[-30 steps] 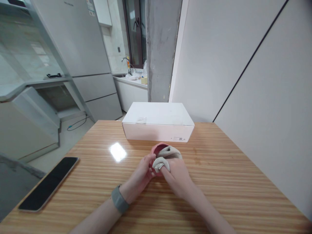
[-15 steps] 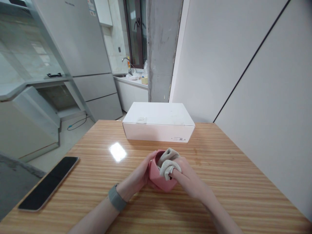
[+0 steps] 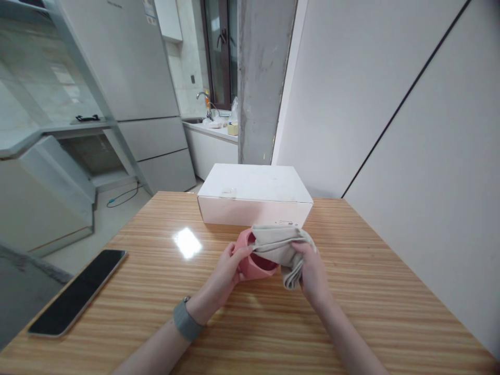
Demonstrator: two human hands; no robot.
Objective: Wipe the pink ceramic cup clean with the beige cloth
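My left hand (image 3: 222,272) grips the side of a pink cup (image 3: 253,264) with a dark red inside, holding it tilted just above or on the wooden table (image 3: 332,317). A beige cloth (image 3: 279,247) hangs across the cup's rim, its far end bunched in my right hand (image 3: 314,273). My right fingers pinch the cloth to the right of the cup. A grey wristband (image 3: 186,319) circles my left wrist. Behind the cup, the cloth nearly touches a white cardboard box (image 3: 253,195).
A black smartphone (image 3: 77,292) lies at the table's left. Beyond the table stand a tall grey refrigerator (image 3: 125,67), a concrete pillar (image 3: 261,78), and a counter with a faucet (image 3: 205,104). A pale wall (image 3: 390,104) runs along the right.
The cloth has been drawn up out of the cup and towards the right. My right hand has moved right with it, and the cup now tilts, showing its dark inside.
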